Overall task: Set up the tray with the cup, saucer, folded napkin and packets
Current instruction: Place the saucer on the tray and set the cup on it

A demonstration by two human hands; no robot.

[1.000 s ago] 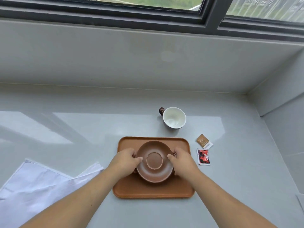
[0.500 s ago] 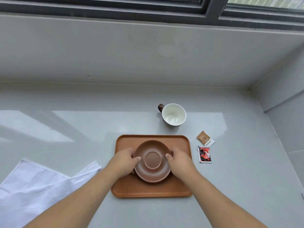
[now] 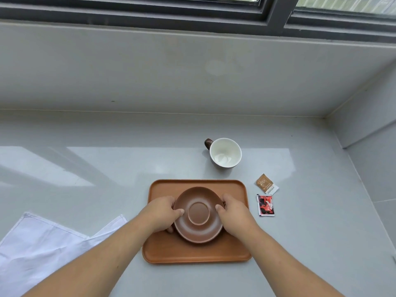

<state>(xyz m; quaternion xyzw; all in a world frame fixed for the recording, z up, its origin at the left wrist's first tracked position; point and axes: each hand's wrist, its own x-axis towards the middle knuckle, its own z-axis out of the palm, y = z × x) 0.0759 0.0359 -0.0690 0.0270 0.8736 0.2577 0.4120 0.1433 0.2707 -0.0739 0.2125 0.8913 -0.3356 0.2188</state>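
Note:
A brown saucer (image 3: 198,229) sits in the middle of the brown rectangular tray (image 3: 197,251). My left hand (image 3: 159,213) grips the saucer's left rim and my right hand (image 3: 235,213) grips its right rim, thumbs on top. A cup (image 3: 225,152), white inside with a brown handle pointing left, stands upright on the counter beyond the tray's far right corner. A tan packet (image 3: 265,183) and a red-and-black packet (image 3: 265,205) lie flat on the counter just right of the tray. A white napkin (image 3: 42,247) lies spread out at the lower left.
The grey counter (image 3: 107,172) ends at a grey wall behind and a side wall (image 3: 368,125) on the right. A dark window frame (image 3: 192,13) runs along the top.
Both hands stay on the saucer's rim over the tray. The camera has tipped down slightly, so the scene sits a little higher in view.

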